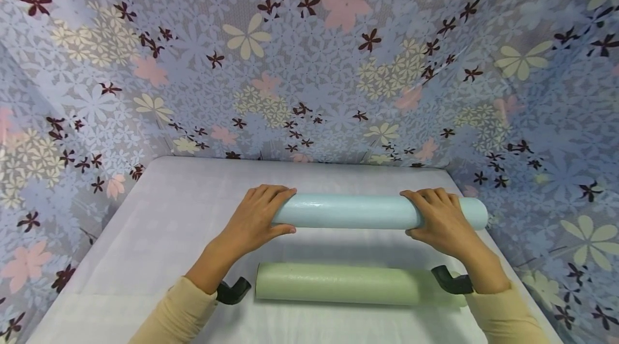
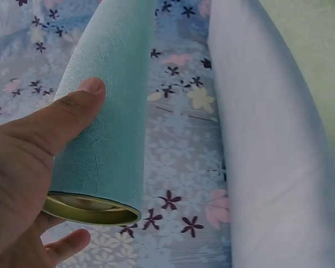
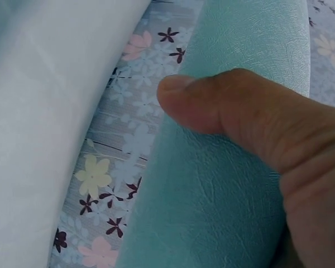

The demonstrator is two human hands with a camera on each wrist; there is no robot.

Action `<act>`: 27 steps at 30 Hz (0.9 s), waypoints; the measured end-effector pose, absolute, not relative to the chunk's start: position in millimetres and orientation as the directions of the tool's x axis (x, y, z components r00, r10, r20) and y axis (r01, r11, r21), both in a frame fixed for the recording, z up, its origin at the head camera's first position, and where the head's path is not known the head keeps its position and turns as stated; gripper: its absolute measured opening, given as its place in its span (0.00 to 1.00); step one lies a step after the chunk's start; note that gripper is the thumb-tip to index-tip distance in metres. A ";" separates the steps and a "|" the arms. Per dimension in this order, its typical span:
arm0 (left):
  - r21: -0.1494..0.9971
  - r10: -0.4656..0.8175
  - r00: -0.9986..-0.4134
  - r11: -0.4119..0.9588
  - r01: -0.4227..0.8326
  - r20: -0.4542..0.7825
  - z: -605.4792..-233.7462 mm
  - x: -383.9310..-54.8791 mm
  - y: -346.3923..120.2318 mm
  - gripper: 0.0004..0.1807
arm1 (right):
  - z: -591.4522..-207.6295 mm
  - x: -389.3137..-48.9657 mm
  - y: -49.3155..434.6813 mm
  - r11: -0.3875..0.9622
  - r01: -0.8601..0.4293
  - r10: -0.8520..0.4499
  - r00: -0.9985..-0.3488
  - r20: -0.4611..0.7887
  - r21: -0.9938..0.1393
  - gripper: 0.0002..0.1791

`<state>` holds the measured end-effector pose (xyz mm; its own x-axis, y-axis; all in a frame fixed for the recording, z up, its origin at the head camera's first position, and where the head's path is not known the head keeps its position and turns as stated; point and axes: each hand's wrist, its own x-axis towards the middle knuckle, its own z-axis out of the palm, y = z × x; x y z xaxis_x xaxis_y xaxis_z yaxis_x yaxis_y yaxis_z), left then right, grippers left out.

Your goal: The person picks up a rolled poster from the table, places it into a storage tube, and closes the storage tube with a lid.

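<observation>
A light blue roll with a textured surface (image 1: pixel 350 212) lies crosswise in both hands over the white-covered table. My left hand (image 1: pixel 258 217) grips its left end, fingers over the far side and thumb along the near side. In the left wrist view, the thumb presses the roll (image 2: pixel 109 128) just above its open, gold-rimmed end. My right hand (image 1: pixel 442 223) holds it near the right end, which sticks out past the fingers. The right wrist view shows that thumb across the blue surface (image 3: pixel 212 195); the other fingers are hidden behind the roll.
A pale green roll (image 1: pixel 333 284) lies on the white-covered table (image 1: pixel 193 188), nearer the body and parallel to the blue one. Black curved pieces (image 1: pixel 234 291) sit at both wrists, the right one overlapping the green roll. Floral cloth (image 1: pixel 309 64) hangs behind and at both sides.
</observation>
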<state>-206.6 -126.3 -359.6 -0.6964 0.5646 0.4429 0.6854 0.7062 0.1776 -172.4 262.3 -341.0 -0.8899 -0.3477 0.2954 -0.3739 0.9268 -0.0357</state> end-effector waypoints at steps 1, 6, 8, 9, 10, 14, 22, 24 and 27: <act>0.184 0.563 -0.700 0.706 0.684 0.439 -360.8 -207.5 -126.1 0.42 | -342.0 -173.6 262.2 0.928 -0.370 -0.345 -0.896 0.280 -0.041 0.44; 0.244 0.565 -0.734 0.704 0.667 0.376 -369.5 -213.8 -124.7 0.40 | -350.7 -180.4 262.7 0.932 -0.357 -0.338 -0.919 0.205 -0.065 0.42; 0.279 0.568 -0.751 0.702 0.656 0.337 -373.8 -216.7 -123.9 0.40 | -355.4 -182.7 263.5 0.932 -0.356 -0.338 -0.923 0.182 -0.072 0.42; 0.297 0.568 -0.760 0.701 0.648 0.317 -375.9 -218.1 -123.3 0.40 | -357.6 -183.6 263.9 0.932 -0.354 -0.338 -0.925 0.172 -0.076 0.41; 0.313 0.568 -0.768 0.702 0.640 0.297 -378.1 -219.6 -122.7 0.40 | -359.8 -184.4 264.2 0.933 -0.352 -0.337 -0.928 0.161 -0.080 0.41; 0.372 0.563 -0.795 0.704 0.605 0.226 -385.6 -224.7 -120.7 0.40 | -367.3 -187.1 263.9 0.935 -0.342 -0.332 -0.937 0.112 -0.093 0.40; 0.435 0.550 -0.829 0.725 0.534 0.103 -399.5 -231.8 -119.8 0.41 | -381.1 -195.4 260.4 0.935 -0.336 -0.335 -0.942 0.030 -0.113 0.40; 0.437 0.550 -0.831 0.728 0.528 0.086 -403.3 -233.4 -119.5 0.40 | -383.9 -197.1 260.3 0.935 -0.334 -0.335 -0.942 0.018 -0.116 0.40; 0.452 0.549 -0.833 0.729 0.514 0.062 -407.9 -235.5 -119.1 0.40 | -387.0 -199.8 260.2 0.934 -0.339 -0.341 -0.940 0.006 -0.112 0.40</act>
<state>-235.5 -119.1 -407.9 -0.8333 0.5493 0.0615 0.5140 0.7291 0.4519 -199.8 260.2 -387.0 -0.9401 -0.3410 0.0057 -0.3394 0.9339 -0.1122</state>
